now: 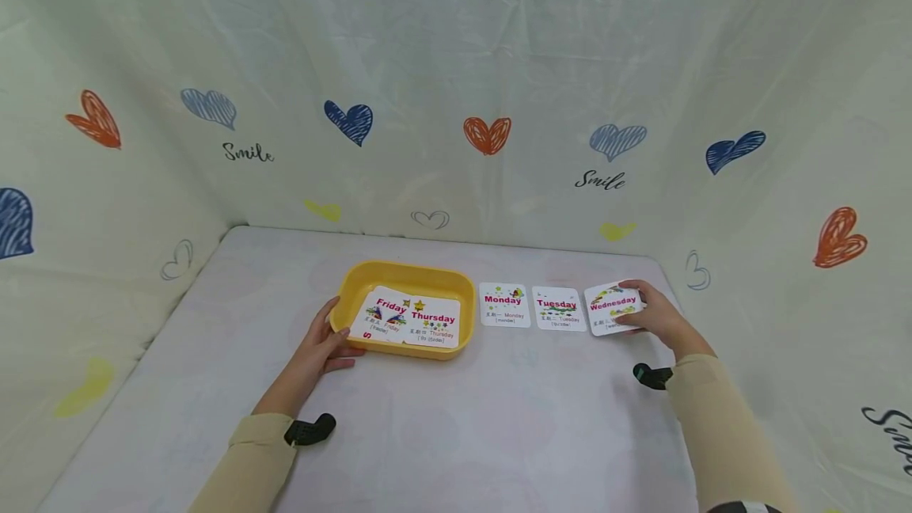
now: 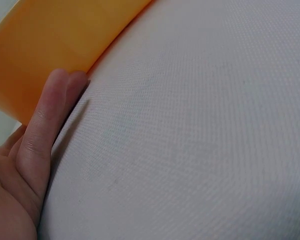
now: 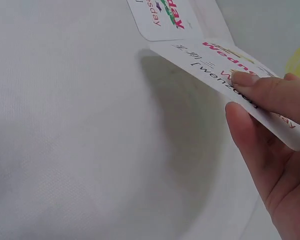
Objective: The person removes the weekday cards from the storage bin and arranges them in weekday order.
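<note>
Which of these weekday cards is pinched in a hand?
The Wednesday card, rightmost. The right hand pinches it; Monday and Tuesday lie on the table, Thursday and Friday in the yellow tray.

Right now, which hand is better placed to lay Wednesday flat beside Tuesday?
Right, I'd say: the right hand pinches the tilted Wednesday card right next to the Tuesday card. The left hand holds the yellow tray, away on Monday's other side.

Soft, greyish light fills all views, with a blurred shadow (image 3: 185,130) beneath the Wednesday card (image 3: 220,71).
</note>
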A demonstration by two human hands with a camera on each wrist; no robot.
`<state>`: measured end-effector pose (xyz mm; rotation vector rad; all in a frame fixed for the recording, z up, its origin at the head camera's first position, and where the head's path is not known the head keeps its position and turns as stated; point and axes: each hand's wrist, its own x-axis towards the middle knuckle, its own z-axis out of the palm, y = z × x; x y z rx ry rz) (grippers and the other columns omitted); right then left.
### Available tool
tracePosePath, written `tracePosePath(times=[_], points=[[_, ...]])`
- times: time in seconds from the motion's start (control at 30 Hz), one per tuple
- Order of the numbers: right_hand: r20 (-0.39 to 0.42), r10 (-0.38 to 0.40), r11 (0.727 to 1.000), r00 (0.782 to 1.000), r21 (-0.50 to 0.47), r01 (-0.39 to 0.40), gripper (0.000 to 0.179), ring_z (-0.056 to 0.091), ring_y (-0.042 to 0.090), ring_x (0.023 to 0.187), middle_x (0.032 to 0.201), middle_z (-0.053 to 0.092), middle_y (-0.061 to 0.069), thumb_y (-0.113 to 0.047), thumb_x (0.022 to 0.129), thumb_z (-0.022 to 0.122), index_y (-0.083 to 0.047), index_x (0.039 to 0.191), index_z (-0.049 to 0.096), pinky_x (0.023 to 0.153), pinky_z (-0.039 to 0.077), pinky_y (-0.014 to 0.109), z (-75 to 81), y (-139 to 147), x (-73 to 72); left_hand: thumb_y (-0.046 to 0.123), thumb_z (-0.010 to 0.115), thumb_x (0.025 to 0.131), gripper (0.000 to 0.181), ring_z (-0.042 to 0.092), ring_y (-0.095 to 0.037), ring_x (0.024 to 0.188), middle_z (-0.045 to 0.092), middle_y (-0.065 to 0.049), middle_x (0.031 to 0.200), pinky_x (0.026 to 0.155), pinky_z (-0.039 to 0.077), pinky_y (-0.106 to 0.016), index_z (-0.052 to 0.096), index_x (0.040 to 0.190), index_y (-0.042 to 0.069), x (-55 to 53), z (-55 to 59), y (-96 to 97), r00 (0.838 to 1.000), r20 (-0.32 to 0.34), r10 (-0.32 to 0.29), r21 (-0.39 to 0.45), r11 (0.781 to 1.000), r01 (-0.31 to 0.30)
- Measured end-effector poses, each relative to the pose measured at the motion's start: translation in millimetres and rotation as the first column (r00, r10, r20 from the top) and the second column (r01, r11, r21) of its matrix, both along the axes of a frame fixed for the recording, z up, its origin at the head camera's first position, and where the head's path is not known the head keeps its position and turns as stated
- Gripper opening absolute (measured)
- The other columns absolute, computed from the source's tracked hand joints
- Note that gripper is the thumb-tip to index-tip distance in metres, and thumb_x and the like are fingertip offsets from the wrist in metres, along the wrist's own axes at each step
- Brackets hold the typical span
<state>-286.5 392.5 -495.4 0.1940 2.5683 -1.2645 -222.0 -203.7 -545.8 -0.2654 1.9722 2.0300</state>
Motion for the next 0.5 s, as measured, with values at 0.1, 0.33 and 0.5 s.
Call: tracePosePath(times=[0.1, 0.33, 0.5], points=[[-0.002, -0.016, 1.000, 1.000, 0.016, 0.016, 0.080, 0.051, 0.038, 0.102, 0.143, 0.028, 0.035, -0.002, 0.083, 0.074, -0.005, 0.148, 0.028, 0.071, 0.058, 0.033, -2.4, 2, -2.3, 0.023, 0.050, 0.102, 0.070, 0.069, -0.029, 0.095, 0.031, -0.014, 0.152, 0.078, 0.057, -0.034, 0.009, 0.155, 0.042, 0.4, 0.6, -0.1, 1.000, -0.003, 0.001, 0.004, 1.000, -0.001], [0.016, -0.043, 0.997, 0.999, 0.072, 0.042, 0.079, 0.049, 0.038, 0.107, 0.143, 0.030, 0.034, -0.005, 0.085, 0.074, -0.006, 0.149, 0.029, 0.078, 0.056, 0.034, -7.5, 7, -8.5, 0.025, 0.052, 0.102, 0.071, 0.069, -0.029, 0.096, 0.031, -0.015, 0.152, 0.079, 0.057, -0.034, 0.008, 0.155, 0.042, 0.9, 0.9, -0.4, 1.000, -0.014, -0.003, 0.003, 1.000, 0.003], [0.015, -0.047, 0.993, 0.999, 0.108, 0.045, 0.078, 0.049, 0.039, 0.107, 0.140, 0.032, 0.034, -0.003, 0.084, 0.074, -0.004, 0.148, 0.030, 0.083, 0.052, 0.042, -11.1, 8, -10.8, 0.025, 0.052, 0.101, 0.072, 0.069, -0.029, 0.095, 0.030, -0.015, 0.153, 0.079, 0.057, -0.034, 0.008, 0.155, 0.042, 1.3, -0.4, 0.3, 1.000, -0.013, -0.002, -0.005, 1.000, 0.002]])
